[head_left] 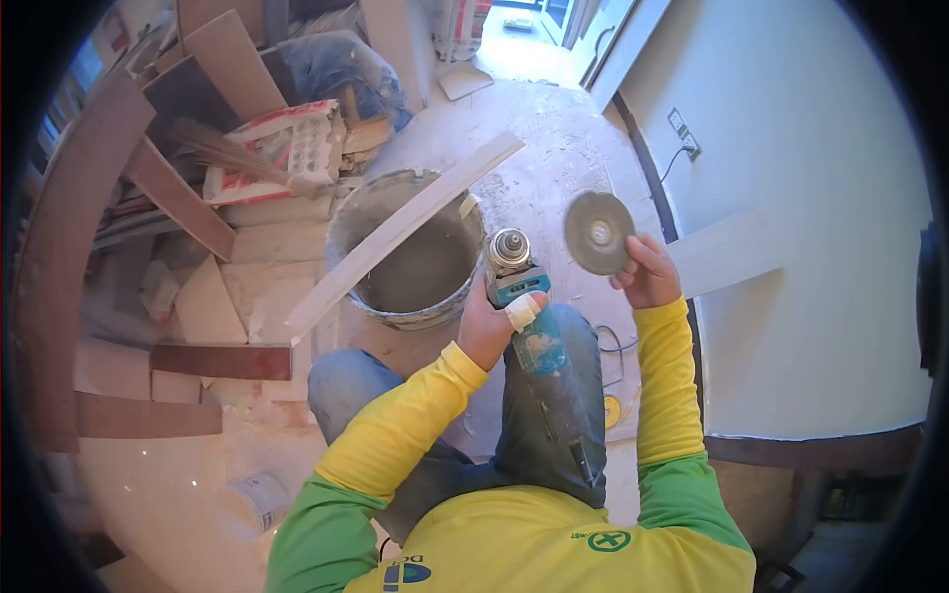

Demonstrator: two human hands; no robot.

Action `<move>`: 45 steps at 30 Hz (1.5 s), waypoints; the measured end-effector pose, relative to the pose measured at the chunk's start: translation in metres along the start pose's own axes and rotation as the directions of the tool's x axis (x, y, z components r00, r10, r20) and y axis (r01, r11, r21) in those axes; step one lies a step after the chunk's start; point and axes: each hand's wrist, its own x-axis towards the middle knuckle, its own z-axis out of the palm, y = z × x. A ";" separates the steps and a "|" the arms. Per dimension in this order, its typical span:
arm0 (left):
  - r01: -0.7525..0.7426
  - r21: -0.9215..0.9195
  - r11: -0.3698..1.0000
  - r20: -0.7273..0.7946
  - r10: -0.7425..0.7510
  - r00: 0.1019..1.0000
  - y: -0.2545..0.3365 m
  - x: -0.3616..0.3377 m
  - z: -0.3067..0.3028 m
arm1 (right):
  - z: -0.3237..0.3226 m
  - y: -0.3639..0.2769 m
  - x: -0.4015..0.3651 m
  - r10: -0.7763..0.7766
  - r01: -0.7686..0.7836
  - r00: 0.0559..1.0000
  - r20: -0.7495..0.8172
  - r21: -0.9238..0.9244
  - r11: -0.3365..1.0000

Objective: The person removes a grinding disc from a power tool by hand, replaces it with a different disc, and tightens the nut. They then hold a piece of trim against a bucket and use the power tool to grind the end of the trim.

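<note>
My left hand (491, 321), with white tape round the thumb, is wrapped round the teal and black angle grinder (542, 351). The tool lies along my leg, its bare metal spindle facing up at the far end. To the right, my right hand (650, 272) pinches the edge of a round grey disc (599, 233). The disc is apart from the grinder. Beyond my left hand stands a large bucket (405, 318) with grey material inside, and a long pale strip (405, 232) lies across its rim.
Boards, a torn carton (282, 153) and blue plastic sheeting (341, 74) are piled at the upper left. A pale wall panel (811, 257) with sockets (684, 133) stands on the right. A white tub (255, 502) sits at the lower left.
</note>
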 end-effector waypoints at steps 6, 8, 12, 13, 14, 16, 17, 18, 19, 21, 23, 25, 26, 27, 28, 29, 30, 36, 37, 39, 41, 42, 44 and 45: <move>-0.077 0.126 0.989 0.012 0.077 0.997 0.010 0.001 0.002 | 0.113 -0.019 -0.010 0.097 -0.074 0.989 0.114 -0.192 0.979; -0.090 0.095 0.991 0.012 0.089 0.996 0.013 -0.002 0.004 | 0.126 -0.019 -0.011 0.104 -0.087 0.993 0.057 -0.245 0.966; -0.099 0.071 0.993 0.022 0.097 0.995 0.014 -0.004 0.001 | 0.134 -0.015 -0.014 0.034 -0.023 0.999 0.029 -0.331 0.943; -0.102 0.066 0.993 0.022 0.101 0.995 0.015 -0.006 0.002 | 0.134 -0.014 -0.016 0.023 -0.013 0.999 0.026 -0.331 0.944; -0.109 0.064 0.992 0.024 0.108 0.994 0.016 -0.007 0.002 | 0.133 -0.014 -0.019 0.012 -0.004 1.000 0.021 -0.330 0.944; -0.112 0.056 0.992 0.021 0.111 0.994 0.022 -0.006 0.003 | 0.132 -0.016 -0.017 0.022 -0.018 1.000 0.006 -0.354 0.935; -0.112 0.069 0.991 0.017 0.111 0.994 0.024 -0.007 0.003 | 0.131 -0.017 -0.017 0.026 -0.027 1.000 -0.008 -0.372 0.928; -0.111 0.083 0.990 0.014 0.111 0.994 0.024 -0.008 0.004 | 0.130 -0.015 -0.017 0.026 -0.028 1.000 -0.009 -0.376 0.926; -0.110 0.079 0.991 0.013 0.109 0.994 0.025 -0.007 0.004 | 0.129 -0.012 -0.017 0.039 -0.043 0.999 -0.017 -0.366 0.930; -0.089 0.053 0.995 0.034 0.087 0.996 0.024 -0.006 0.003 | 0.129 -0.010 -0.018 0.053 -0.059 0.998 -0.027 -0.355 0.933; -0.093 0.060 0.994 0.028 0.091 0.995 0.023 -0.006 0.003 | 0.131 -0.011 -0.020 0.052 -0.064 0.998 -0.043 -0.366 0.928; -0.097 0.067 0.993 0.027 0.096 0.995 0.022 -0.006 0.004 | 0.127 -0.010 -0.020 0.064 -0.076 0.997 -0.045 -0.369 0.926; -0.091 0.074 0.993 0.028 0.089 0.996 0.022 -0.005 0.003 | 0.125 -0.010 -0.019 0.080 -0.091 0.996 -0.043 -0.372 0.924; -0.085 0.081 0.993 0.028 0.083 0.996 0.022 -0.005 0.003 | 0.126 -0.013 -0.021 0.079 -0.090 0.996 -0.045 -0.372 0.924; -0.085 0.080 0.993 0.031 0.083 0.996 0.021 -0.006 0.004 | 0.126 -0.017 -0.024 0.099 -0.123 0.991 -0.086 -0.351 0.928; -0.079 0.074 0.994 0.011 0.079 0.997 0.020 -0.006 0.004 | 0.124 -0.021 -0.026 0.119 -0.155 0.985 -0.127 -0.328 0.932; -0.075 0.068 0.995 -0.010 0.075 0.997 0.019 -0.007 0.005 | 0.112 -0.023 -0.025 0.119 -0.155 0.985 -0.128 -0.329 0.932; -0.087 0.075 0.993 -0.042 0.090 0.995 0.016 -0.009 0.008 | 0.097 -0.068 -0.024 -0.102 0.078 0.995 -0.016 -0.526 0.847; -0.081 0.068 0.994 -0.045 0.085 0.995 0.018 -0.005 0.007 | 0.112 -0.076 -0.021 -0.096 0.071 0.995 -0.019 -0.531 0.844; -0.062 0.029 0.998 -0.031 0.063 0.998 0.020 -0.005 0.008 | 0.140 -0.078 -0.023 -0.097 0.159 0.987 0.129 -0.668 0.727; -0.057 0.030 0.998 -0.019 0.057 0.998 0.022 -0.005 0.008 | 0.153 -0.071 -0.022 -0.112 0.224 0.974 0.198 -0.750 0.622; -0.050 0.035 0.998 -0.010 0.050 0.999 0.023 -0.005 0.008 | 0.158 -0.068 -0.018 -0.181 0.416 0.909 0.375 -0.833 0.364; -0.049 0.033 0.998 -0.013 0.049 0.999 0.024 -0.005 0.009 | 0.173 -0.066 -0.017 -0.137 0.505 0.857 0.497 -0.863 0.023; -0.045 0.034 0.998 -0.015 0.045 0.999 0.026 -0.006 0.009 | 0.173 -0.063 -0.013 -0.133 0.506 0.856 0.500 -0.862 0.019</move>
